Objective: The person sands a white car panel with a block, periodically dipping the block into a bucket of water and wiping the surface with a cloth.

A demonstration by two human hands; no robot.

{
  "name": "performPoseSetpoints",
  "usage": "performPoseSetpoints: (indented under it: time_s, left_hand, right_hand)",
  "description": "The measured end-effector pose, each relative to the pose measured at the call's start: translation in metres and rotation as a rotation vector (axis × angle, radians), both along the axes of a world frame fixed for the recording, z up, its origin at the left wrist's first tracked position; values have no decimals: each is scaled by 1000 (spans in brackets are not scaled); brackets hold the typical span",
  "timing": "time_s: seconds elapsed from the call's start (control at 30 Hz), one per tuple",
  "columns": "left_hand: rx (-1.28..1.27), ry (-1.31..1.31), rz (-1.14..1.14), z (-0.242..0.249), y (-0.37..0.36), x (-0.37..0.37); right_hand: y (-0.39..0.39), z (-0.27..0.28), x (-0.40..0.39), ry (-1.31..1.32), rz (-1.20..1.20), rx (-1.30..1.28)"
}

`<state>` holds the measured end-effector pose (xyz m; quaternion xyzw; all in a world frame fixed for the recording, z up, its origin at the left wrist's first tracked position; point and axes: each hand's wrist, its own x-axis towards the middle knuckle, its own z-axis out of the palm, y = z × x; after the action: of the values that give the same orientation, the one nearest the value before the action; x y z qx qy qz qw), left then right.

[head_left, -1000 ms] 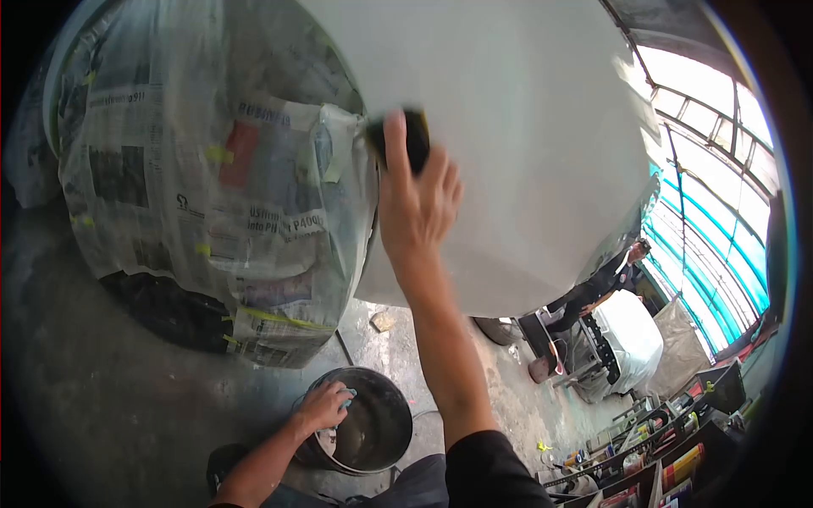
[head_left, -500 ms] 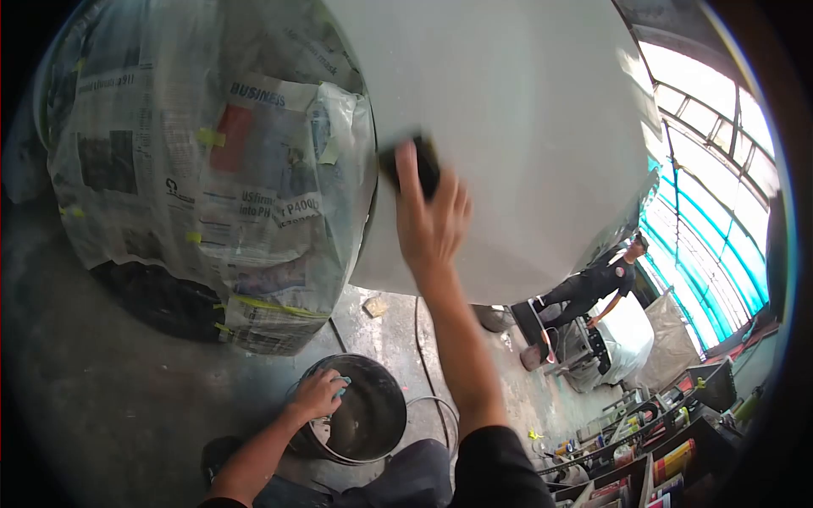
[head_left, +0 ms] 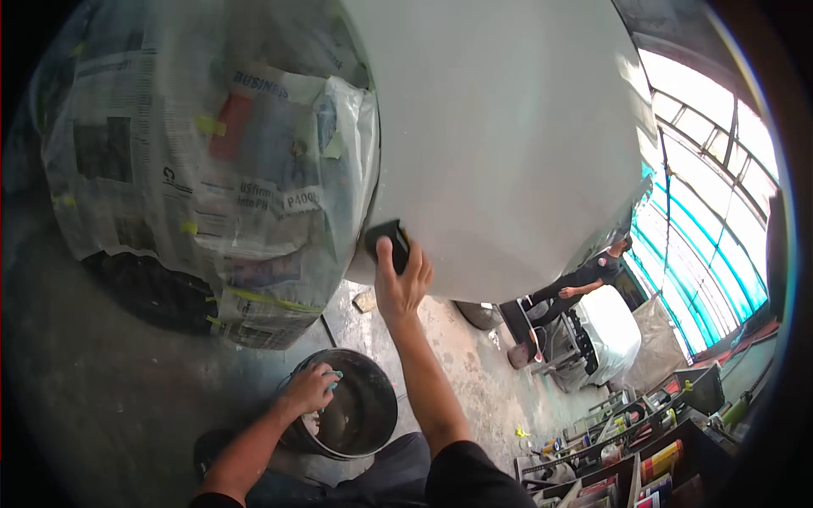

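Note:
My right hand (head_left: 403, 286) grips a dark sanding block (head_left: 389, 240) and holds it against the lower left edge of a pale grey car panel (head_left: 500, 152). The block lies right beside the seam where masking newspaper (head_left: 182, 161) and plastic begin. Below, my left hand (head_left: 308, 389) is at the left rim of a dark bucket (head_left: 377, 402), fingers closed around a small light-blue item (head_left: 337, 375). Only a bit of that item shows, perhaps a sponge or cloth.
A dark tyre (head_left: 148, 292) shows under the masking. A small tan chunk (head_left: 364, 301) lies on the concrete floor. To the right, a person in dark clothes (head_left: 584, 279) is near a plastic-covered object (head_left: 608, 326). Shelves of cans (head_left: 660, 461) fill the lower right.
My right hand has slid the sanding block down the panel, along the masked seam towards the bottom edge. The left hand stays at the bucket. The person at right has shifted posture.

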<state>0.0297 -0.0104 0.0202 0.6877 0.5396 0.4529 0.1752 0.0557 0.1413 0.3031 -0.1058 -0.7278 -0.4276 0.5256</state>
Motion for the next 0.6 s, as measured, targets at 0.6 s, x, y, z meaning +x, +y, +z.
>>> performPoseSetpoints:
  time_s: [0.6]
  left_hand:
    - [-79,58,35,-2,0,5]
  right_hand:
    - [-26,71,-52,84,-100,-14]
